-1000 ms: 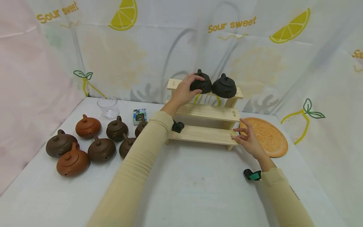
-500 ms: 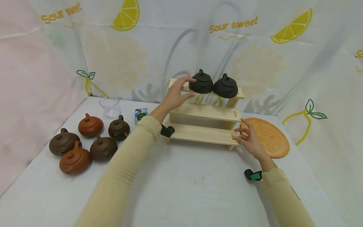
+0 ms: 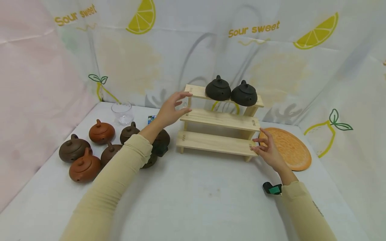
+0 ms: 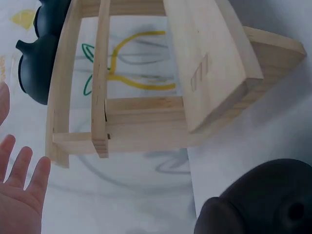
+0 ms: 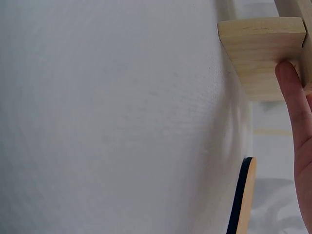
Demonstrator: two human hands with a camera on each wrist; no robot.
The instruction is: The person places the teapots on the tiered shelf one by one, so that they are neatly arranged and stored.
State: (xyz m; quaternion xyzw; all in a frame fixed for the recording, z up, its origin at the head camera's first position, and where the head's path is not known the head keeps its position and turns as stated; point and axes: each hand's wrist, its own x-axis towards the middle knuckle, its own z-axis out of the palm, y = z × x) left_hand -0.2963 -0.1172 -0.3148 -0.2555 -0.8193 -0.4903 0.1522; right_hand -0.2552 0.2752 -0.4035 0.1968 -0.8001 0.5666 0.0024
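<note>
On the top step of a three-tier wooden display stand sit two black teapots, side by side. My left hand is off the stand's left end, thumb and fingers spread and holding nothing; in the left wrist view its fingers are apart from the wood. My right hand holds the right end of the stand around the lower and middle steps. The right wrist view has one digit of it pressed against the end wood; the other fingers are mostly hidden there.
Brown and reddish teapots stand in a group on the left of the white table, some partly behind my left forearm. Behind them are a clear glass cup and a small patterned box. A round orange mat lies right of the stand.
My left hand has let go of the left black teapot and drawn back left and down, its fingers spread. The teapot stays on the top step. My right hand keeps its place.
</note>
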